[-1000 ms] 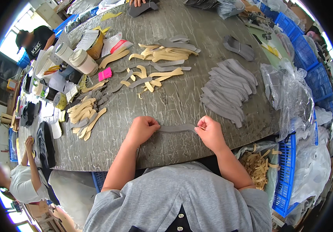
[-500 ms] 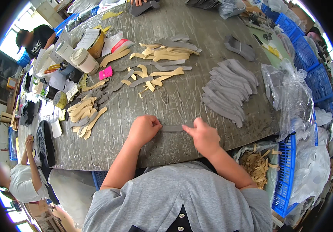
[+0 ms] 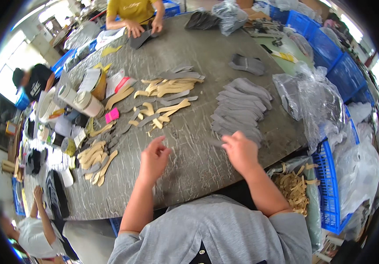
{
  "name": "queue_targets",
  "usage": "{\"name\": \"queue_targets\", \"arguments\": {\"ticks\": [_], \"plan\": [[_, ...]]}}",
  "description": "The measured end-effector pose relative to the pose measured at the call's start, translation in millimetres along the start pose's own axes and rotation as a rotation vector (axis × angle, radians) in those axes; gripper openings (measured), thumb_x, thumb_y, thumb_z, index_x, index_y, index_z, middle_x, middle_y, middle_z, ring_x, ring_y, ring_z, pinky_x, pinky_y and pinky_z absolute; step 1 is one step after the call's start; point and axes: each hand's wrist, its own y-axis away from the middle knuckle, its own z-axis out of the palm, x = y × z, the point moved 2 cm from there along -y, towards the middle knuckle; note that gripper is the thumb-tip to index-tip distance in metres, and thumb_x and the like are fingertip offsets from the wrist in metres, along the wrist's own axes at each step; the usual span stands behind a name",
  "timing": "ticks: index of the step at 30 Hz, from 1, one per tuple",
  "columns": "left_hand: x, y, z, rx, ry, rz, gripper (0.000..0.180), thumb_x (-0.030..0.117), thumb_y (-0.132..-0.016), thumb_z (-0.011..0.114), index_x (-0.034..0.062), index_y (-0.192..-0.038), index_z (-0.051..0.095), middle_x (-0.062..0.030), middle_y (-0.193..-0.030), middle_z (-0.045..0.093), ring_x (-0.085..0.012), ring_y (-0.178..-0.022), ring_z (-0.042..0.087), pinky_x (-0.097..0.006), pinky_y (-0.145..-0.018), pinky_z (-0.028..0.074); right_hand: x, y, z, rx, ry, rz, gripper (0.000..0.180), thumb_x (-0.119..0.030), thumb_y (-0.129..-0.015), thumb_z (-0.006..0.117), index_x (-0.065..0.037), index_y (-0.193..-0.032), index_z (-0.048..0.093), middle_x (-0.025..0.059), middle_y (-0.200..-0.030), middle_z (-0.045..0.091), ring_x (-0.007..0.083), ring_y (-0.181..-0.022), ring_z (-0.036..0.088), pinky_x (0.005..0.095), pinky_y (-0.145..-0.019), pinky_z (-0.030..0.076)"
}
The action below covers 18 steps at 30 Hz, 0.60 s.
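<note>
So, the right hand [image 3: 241, 152] pinches a grey strip [image 3: 216, 142], its blurred end poking out left of the fingertips; the left hand [image 3: 154, 160] is bare (thumb and forefinger parted), and just beyond the right fingers lies a fanned grey pile [image 3: 241, 103].

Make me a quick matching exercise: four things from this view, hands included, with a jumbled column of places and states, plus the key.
Column one
1. Left hand
2. Right hand
3. Pink item
4. Tan scraps

Column two
A. Off the table, to the right
B. Holds a grey strip
C. Lies on the table
D. Half-open, gripping nothing visible

Pairs: 1-D, 2-B, 3-C, 4-A
</note>
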Motion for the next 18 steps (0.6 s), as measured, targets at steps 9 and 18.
{"name": "queue_targets", "arguments": {"ticks": [9, 18], "plan": [[-23, -65, -28, -0.039, -0.613, 0.213, 0.031, 0.023, -0.085, 0.071, 0.0049, -0.109, 0.065, -0.0122, -0.092, 0.066, -0.0334, -0.09, 0.063, -0.042, -0.077, 0.05, 191, 188, -89, 0.22, 0.396, 0.656, 0.018, -0.021, -0.091, 0.063, -0.008, -0.102, 0.068, 0.0166, -0.104, 0.063, 0.0389, -0.092, 0.062, 0.0457, -0.078, 0.05], [73, -70, 94, -0.408, -0.644, 0.606, 0.084, 0.027, -0.069, 0.085, 0.0048, -0.14, 0.046, -0.0205, -0.149, 0.037, -0.0397, -0.14, 0.032, -0.047, -0.115, 0.03, 91, 118, -54, 0.446, 0.06, 0.297, 0.059, -0.013, -0.078, 0.074, -0.007, -0.131, 0.049, 0.0224, -0.136, 0.044, 0.0426, -0.125, 0.043, 0.0502, -0.105, 0.036]]}}
